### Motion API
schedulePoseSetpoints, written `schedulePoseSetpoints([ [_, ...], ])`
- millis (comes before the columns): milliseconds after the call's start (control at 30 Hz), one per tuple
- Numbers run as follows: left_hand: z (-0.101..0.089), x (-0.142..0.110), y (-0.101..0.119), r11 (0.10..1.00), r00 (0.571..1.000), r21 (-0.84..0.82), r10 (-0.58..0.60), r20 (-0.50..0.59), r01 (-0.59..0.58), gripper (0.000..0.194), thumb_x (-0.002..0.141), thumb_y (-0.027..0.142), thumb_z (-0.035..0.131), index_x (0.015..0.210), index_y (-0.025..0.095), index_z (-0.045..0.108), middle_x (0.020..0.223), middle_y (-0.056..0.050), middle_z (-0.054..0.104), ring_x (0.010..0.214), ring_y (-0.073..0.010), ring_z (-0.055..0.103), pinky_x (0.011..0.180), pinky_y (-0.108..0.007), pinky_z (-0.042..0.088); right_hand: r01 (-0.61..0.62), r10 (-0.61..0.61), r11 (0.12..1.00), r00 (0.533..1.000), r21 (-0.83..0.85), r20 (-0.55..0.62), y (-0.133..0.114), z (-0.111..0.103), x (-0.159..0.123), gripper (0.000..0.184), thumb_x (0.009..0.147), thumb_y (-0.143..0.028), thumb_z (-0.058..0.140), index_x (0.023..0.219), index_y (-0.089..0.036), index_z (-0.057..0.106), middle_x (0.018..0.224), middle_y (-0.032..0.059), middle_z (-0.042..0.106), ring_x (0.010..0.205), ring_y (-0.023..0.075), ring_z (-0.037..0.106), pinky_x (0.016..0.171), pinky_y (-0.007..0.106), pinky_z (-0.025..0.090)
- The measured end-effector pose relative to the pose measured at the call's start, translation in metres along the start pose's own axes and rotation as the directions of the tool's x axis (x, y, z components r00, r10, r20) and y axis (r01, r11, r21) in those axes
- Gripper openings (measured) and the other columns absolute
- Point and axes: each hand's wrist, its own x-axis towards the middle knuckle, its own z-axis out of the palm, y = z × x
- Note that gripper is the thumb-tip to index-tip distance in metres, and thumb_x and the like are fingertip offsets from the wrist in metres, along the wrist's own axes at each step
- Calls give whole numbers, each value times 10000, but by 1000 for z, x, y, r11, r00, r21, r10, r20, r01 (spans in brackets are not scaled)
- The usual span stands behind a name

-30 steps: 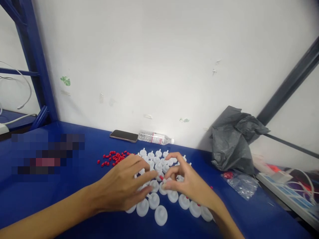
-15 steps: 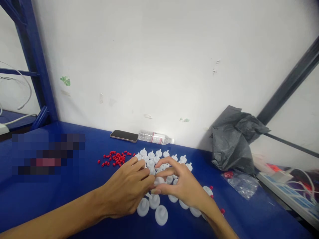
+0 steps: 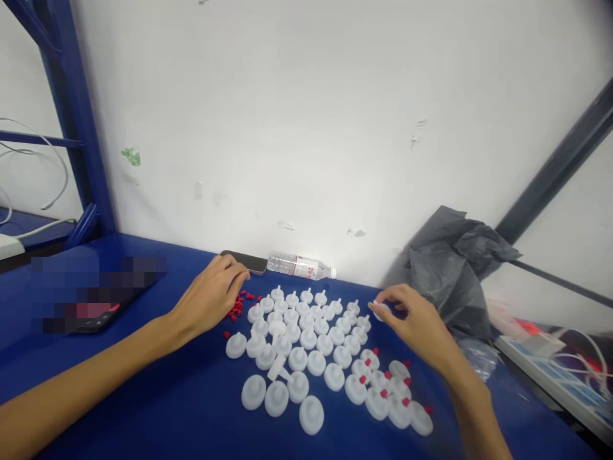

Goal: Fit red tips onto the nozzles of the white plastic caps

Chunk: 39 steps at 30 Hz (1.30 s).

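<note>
My right hand (image 3: 419, 326) pinches a white round cap with a spout (image 3: 382, 311) between thumb and fingers, just right of the spread of pieces. My left hand (image 3: 211, 297) hovers by the small red caps (image 3: 235, 308), fingers curled and drawn together; whatever sits in its fingertips is hidden. Between the hands stand many white nozzle caps (image 3: 316, 363), their spouts mostly upward. Several white caps (image 3: 377, 404) at the lower right carry red tips. A white piece with a flat bar (image 3: 278, 368) leans among the white caps.
Along the wall lie a phone (image 3: 251, 263) and a clear water bottle (image 3: 299, 265). A dark grey plastic bag (image 3: 445, 262) stands at the right, with a clear bag (image 3: 479, 358) and a white power strip (image 3: 550, 370) nearby. A partly blurred dark object (image 3: 96, 319) lies left.
My hands have moved apart from the middle. The left went up and left to the red caps; the right moved right and upward with a white nozzle cap, uncovering the pieces below.
</note>
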Motion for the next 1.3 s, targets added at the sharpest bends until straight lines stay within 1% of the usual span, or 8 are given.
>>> schedulePoseSetpoints([
  [167, 18, -5, -6, 1000, 998, -1, 14, 60, -14, 317, 1013, 292, 373, 1140, 212, 652, 1145, -73, 649, 1076, -251, 564, 916, -394, 471, -43, 58, 998, 950, -55, 308, 14, -2, -6, 280, 865, -513, 596, 828, -243, 661, 690, 3, 616, 678, 195, 591, 650, 314, 445],
  [300, 23, -6, -14, 997, 993, 72, 27, 118, -36, 271, 979, 273, 426, 1064, 212, 676, 1076, -77, 686, 1069, -276, 569, 878, -403, 490, -135, 99, 990, 873, 41, 478, 17, 4, -10, 197, 831, -419, 640, 806, -224, 648, 681, 0, 664, 632, 169, 593, 577, 279, 422],
  [433, 27, -7, -18, 991, 979, 129, 20, 203, -47, 283, 959, 233, 424, 970, 220, 706, 951, -86, 713, 977, -296, 590, 814, -417, 489, -179, 101, 978, 852, 105, 514, 15, 4, -11, 234, 837, -450, 641, 866, -219, 663, 741, 16, 710, 679, 178, 637, 598, 271, 460],
  [600, 28, -8, -17, 991, 972, 130, 11, 235, -42, 305, 945, 209, 423, 949, 210, 728, 897, -97, 709, 914, -291, 598, 784, -406, 487, -227, 156, 967, 884, 113, 440, 23, -18, -17, 345, 869, -562, 576, 934, -243, 690, 855, 35, 743, 829, 231, 682, 750, 324, 511],
  [700, 27, -9, -15, 989, 971, 141, 8, 237, -43, 308, 935, 194, 426, 941, 199, 734, 895, -106, 700, 916, -290, 598, 794, -402, 488, -320, 228, 941, 842, 113, 488, 36, -26, -29, 354, 839, -568, 624, 973, -248, 693, 884, 39, 748, 870, 252, 692, 808, 347, 517],
  [867, 23, -9, -11, 990, 972, 138, -5, 236, -29, 316, 935, 191, 411, 912, 188, 726, 905, -116, 688, 916, -291, 597, 800, -415, 496, -359, 157, 911, 758, 204, 634, 46, -15, -45, 342, 809, -514, 690, 983, -220, 696, 902, 59, 743, 887, 267, 694, 785, 340, 534],
  [1100, 11, -5, 1, 998, 997, 39, 51, 65, -53, 270, 973, 232, 408, 964, 187, 674, 1010, -87, 686, 996, -258, 580, 887, -403, 476, -334, 218, 862, 923, 381, 317, 28, -21, -51, 360, 852, -607, 602, 863, -247, 593, 1241, 123, 675, 1140, 336, 638, 909, 393, 553],
  [1300, -6, -14, 28, 947, 950, -94, 303, -73, -309, 194, 956, 158, 408, 908, 180, 595, 816, -48, 635, 759, -188, 517, 724, -343, 425, -149, 100, 929, 983, 338, 157, -59, -11, -44, 387, 876, -644, 544, 994, -280, 603, 975, 84, 719, 904, 279, 675, 777, 362, 545],
])
